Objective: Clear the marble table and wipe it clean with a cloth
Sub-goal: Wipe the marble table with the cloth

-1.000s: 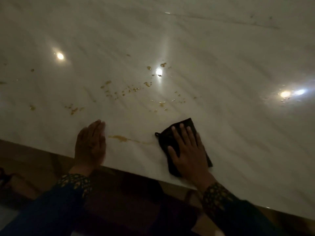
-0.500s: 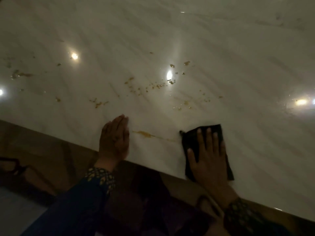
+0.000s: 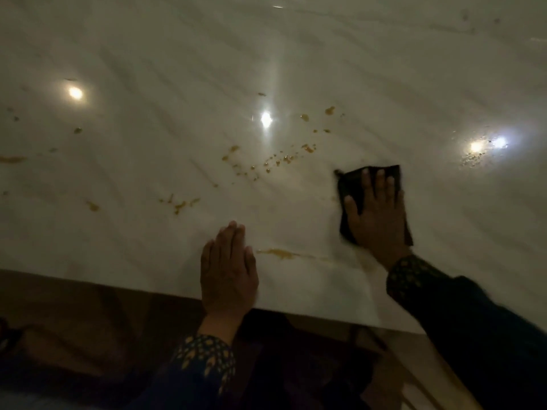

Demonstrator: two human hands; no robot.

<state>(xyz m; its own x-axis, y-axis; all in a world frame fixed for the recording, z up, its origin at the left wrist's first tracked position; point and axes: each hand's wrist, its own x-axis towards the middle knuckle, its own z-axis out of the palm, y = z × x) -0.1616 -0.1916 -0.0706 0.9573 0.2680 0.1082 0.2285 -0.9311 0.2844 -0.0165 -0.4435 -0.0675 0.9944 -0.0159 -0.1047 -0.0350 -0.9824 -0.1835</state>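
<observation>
A white marble table (image 3: 384,84) fills most of the view. My right hand (image 3: 377,214) presses flat, fingers straight, on a folded black cloth (image 3: 349,184) lying on the marble. My left hand (image 3: 228,270) rests flat near the table's front edge, fingers straight. Between the two hands lies an orange-brown smear (image 3: 281,253). Several more orange spots (image 3: 278,161) are scattered beyond the hands, and others (image 3: 180,204) lie to the left.
The table's front edge (image 3: 310,313) runs diagonally across the lower part of the view, with dark floor below it. Bright lamp reflections (image 3: 265,118) shine on the marble. More stains (image 3: 11,158) lie at the far left.
My right hand has slid the cloth away from the front edge, further onto the table toward the spots. My left hand stays flat in its place by the edge.
</observation>
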